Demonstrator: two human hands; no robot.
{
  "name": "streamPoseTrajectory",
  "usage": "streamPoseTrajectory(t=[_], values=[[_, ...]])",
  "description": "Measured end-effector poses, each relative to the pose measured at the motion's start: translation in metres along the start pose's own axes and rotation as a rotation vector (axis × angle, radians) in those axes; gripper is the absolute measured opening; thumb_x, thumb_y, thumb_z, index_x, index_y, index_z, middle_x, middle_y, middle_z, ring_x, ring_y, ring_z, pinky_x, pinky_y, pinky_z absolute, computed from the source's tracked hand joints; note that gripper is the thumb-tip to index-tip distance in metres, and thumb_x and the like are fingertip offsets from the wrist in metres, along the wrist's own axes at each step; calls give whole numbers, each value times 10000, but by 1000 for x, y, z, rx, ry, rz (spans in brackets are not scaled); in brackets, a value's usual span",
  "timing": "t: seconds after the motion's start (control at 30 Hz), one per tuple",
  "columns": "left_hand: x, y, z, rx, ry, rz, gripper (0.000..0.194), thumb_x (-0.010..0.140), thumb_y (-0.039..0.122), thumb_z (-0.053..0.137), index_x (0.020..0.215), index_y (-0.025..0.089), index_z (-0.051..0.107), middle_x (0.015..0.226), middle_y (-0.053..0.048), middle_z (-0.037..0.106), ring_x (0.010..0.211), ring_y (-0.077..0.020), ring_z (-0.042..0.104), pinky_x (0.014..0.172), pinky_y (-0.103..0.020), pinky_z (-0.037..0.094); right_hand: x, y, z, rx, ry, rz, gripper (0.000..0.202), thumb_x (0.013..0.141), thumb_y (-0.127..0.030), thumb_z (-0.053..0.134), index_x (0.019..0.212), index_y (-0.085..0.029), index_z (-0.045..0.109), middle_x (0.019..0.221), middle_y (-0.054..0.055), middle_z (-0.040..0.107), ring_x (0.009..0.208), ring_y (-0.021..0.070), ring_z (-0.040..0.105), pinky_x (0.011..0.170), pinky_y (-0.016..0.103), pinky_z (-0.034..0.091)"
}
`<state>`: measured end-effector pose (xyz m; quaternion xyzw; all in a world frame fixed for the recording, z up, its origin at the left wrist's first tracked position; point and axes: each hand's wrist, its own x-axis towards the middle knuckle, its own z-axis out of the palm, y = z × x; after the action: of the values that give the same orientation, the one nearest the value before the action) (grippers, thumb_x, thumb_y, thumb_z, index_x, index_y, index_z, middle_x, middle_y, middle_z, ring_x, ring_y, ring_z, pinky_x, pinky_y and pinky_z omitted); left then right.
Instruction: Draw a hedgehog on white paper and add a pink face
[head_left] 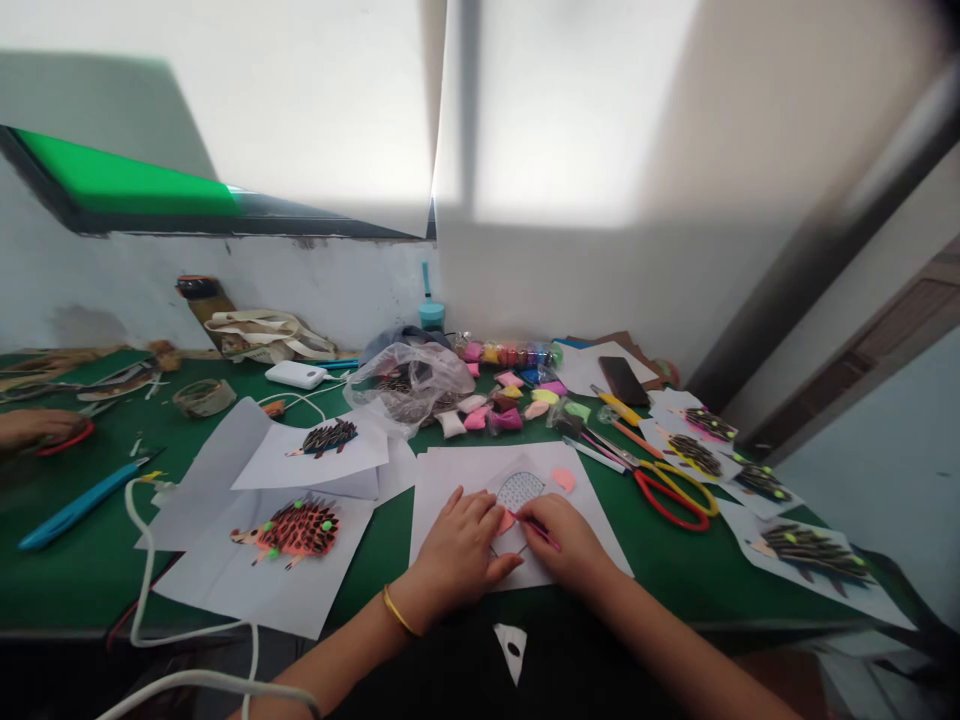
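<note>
A salmon-pink clay piece on white, drawn-on paper lies between the left hand, its fingers loosely extended, and the right hand, whose fingers pinch a slim magenta tool slanting toward it.

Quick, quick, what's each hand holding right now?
Left hand: open, holding nothing that I can see, resting on the white paper.
Right hand: closed, fingers pinching a thin pink stick.
</note>
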<state>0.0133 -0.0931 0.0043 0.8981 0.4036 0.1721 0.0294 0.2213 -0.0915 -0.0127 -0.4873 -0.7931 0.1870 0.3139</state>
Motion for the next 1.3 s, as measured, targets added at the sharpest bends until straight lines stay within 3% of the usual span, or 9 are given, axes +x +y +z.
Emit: streamPoseTrajectory(t=[0.17, 0.77, 1.3], values=[[-1, -1, 1, 0, 9, 6, 538, 852, 561, 601, 1241, 192, 560, 1337, -121, 564, 1262, -290, 492, 1149, -525, 278, 6, 1, 2, 21, 49, 40, 156, 844, -156, 526, 908, -190, 664, 887, 44, 678, 856, 203, 571, 784, 334, 432], [1, -3, 8, 1, 39, 15, 579, 872, 526, 581, 1281, 121, 509, 1329, -183, 567, 1258, -311, 518, 1111, -520, 372, 14, -2, 4, 10, 38, 13, 155, 833, -156, 537, 897, -196, 672, 882, 45, 682, 858, 206, 574, 783, 332, 440], [1, -3, 4, -23, 35, 10, 540, 859, 542, 599, 1257, 180, 556, 1335, -133, 561, 1247, -291, 514, 1133, -502, 339, 6, 2, 3, 4, 24, 18, 140, 836, -160, 532, 875, -202, 660, 839, 35, 659, 815, 197, 557, 736, 317, 422]])
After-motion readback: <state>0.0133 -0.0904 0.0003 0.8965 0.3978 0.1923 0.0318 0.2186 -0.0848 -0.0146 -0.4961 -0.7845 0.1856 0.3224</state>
